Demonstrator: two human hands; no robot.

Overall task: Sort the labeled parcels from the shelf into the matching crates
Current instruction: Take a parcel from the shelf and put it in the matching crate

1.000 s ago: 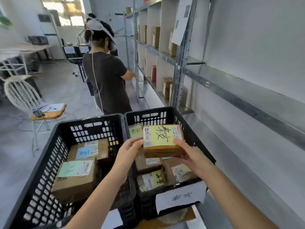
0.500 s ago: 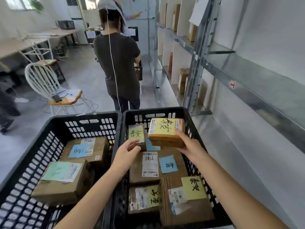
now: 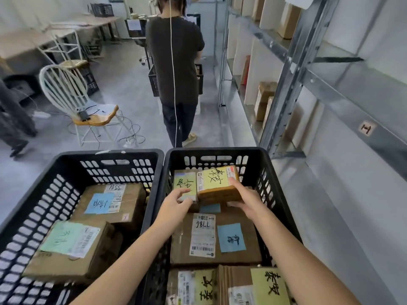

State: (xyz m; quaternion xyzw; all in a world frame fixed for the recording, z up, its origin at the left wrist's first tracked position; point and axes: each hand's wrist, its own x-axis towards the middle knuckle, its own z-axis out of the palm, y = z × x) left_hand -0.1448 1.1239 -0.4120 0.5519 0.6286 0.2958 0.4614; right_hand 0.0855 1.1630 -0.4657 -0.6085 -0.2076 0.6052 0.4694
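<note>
Yellow-labelled parcel (image 3: 217,183) is at the far end of the right crate (image 3: 211,150), gripped at its near right corner by the right hand (image 3: 244,200), thumb on top. The left hand (image 3: 176,204) is relaxed, its straight fingertips touching the smaller parcel (image 3: 185,183) just beside it.

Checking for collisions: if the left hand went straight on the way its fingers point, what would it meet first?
Probably the small yellow-noted parcel just ahead of the left hand in the right crate; depth is unclear, so they may be touching.
</note>
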